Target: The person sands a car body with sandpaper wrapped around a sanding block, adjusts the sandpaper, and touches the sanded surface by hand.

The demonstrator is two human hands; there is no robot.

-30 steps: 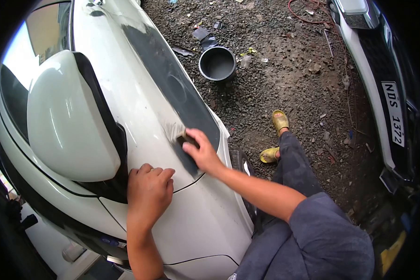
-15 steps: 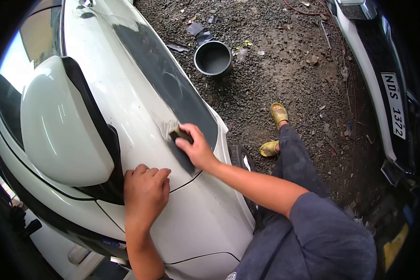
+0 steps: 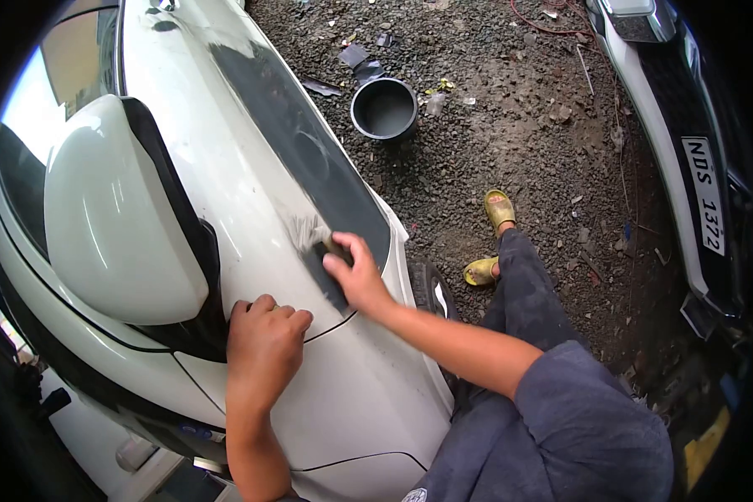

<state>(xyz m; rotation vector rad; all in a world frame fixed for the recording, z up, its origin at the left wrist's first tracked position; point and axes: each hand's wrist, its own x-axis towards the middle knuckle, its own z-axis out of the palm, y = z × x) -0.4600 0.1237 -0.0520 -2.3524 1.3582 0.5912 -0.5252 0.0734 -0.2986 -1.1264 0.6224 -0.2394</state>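
Note:
My right hand [image 3: 361, 274] is closed around a dark sanding block [image 3: 335, 248], mostly hidden by my fingers. The block rests against the white car's side, at the lower edge of a long dark grey patch [image 3: 293, 138]. Pale, wet-looking smears [image 3: 306, 231] lie on the paint just beside it. My left hand [image 3: 268, 339] leans on the white body panel [image 3: 360, 376] below the side mirror [image 3: 121, 222], fingers bent over the surface, with no object visible in it.
A black bucket [image 3: 384, 110] stands on the gravel [image 3: 452, 159] beyond the car, near scraps of dark sheet [image 3: 361, 63]. My feet in yellow clogs [image 3: 499, 209] are on the gravel. Another vehicle's bumper with a number plate [image 3: 703, 195] stands at the right.
My right hand and the sanding block have moved slightly right and down along the panel. The left hand stays planted; the view has shifted a little.

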